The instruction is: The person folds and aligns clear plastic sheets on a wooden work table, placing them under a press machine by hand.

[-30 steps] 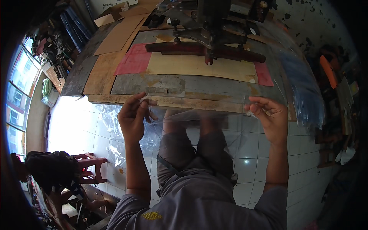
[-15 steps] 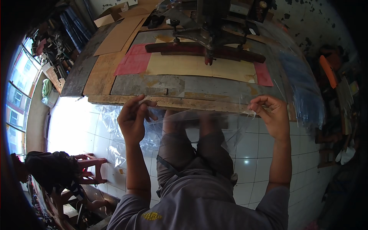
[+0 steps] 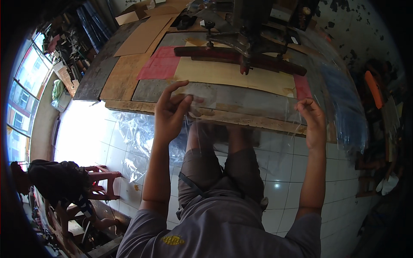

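A thin clear plastic sheet (image 3: 291, 112) stretches between my two hands, over the front edge of the worktable (image 3: 275, 124). It is so transparent that most of its outline is hard to make out. My left hand (image 3: 170, 114) pinches its left side between thumb and fingers, with the index finger extended. At the right, my right hand (image 3: 314, 122) is closed on the other side, thumb against fingertips. Beyond the hands, a pale yellow sheet (image 3: 228, 77) with a pink panel (image 3: 159, 62) at its left end lies under a dark red press bar (image 3: 241, 60).
Blue-tinted plastic sheets (image 3: 344, 103) hang over the table's right side. Crumpled clear plastic (image 3: 137, 133) is below the front edge at left. Cardboard (image 3: 144, 36) lies at the back left. A person (image 3: 56, 185) is beside a red stool (image 3: 105, 182) at lower left.
Both hands have moved forward over the table edge, carrying the plastic sheet along. My left hand has also shifted right, closer to the right hand. The view has turned slightly.
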A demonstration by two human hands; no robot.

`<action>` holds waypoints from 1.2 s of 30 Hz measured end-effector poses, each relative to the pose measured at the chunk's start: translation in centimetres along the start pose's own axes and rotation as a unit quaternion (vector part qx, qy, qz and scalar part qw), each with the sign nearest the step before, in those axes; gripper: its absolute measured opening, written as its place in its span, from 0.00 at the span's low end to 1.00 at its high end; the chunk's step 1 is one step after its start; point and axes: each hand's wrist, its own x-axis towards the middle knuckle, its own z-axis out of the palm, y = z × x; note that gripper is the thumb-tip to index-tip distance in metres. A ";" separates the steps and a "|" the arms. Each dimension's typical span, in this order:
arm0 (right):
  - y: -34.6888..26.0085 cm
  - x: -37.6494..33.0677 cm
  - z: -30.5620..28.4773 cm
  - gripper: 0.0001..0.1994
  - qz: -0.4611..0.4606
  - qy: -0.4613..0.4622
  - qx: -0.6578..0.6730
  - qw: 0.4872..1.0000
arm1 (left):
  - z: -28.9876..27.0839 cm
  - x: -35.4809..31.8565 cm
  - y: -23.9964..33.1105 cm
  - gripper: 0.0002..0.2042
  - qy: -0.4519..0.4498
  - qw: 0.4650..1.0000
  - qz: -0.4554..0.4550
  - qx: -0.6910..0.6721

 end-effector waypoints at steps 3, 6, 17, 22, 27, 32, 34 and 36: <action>2.1 1.0 0.2 0.06 -0.001 0.040 0.009 0.999 | 0.2 2.4 -0.8 0.20 -0.064 0.998 -0.021 0.001; 4.7 1.8 0.5 0.06 -0.009 0.057 0.027 0.998 | -0.2 4.0 -3.2 0.18 -0.114 0.991 -0.060 0.037; 7.0 1.8 0.8 0.07 0.002 0.111 0.043 0.993 | 0.5 3.9 -4.8 0.19 -0.100 0.990 -0.094 -0.020; 7.2 1.9 0.6 0.07 0.010 0.108 0.047 0.993 | 0.4 4.0 -4.8 0.20 -0.109 0.984 -0.117 -0.074; 7.2 2.0 0.6 0.07 0.012 0.105 0.050 0.993 | 0.1 4.0 -5.1 0.20 -0.096 0.986 -0.125 -0.046; 7.1 1.7 0.5 0.07 0.013 0.115 0.052 0.992 | 0.2 4.1 -5.1 0.21 -0.091 0.986 -0.141 -0.007; 7.4 1.7 0.3 0.08 0.009 0.117 0.051 0.992 | 0.2 4.1 -5.4 0.20 -0.089 0.986 -0.139 0.000; 7.3 1.6 0.4 0.08 0.007 0.119 0.054 0.991 | 0.4 4.2 -4.9 0.18 -0.094 0.987 -0.131 0.005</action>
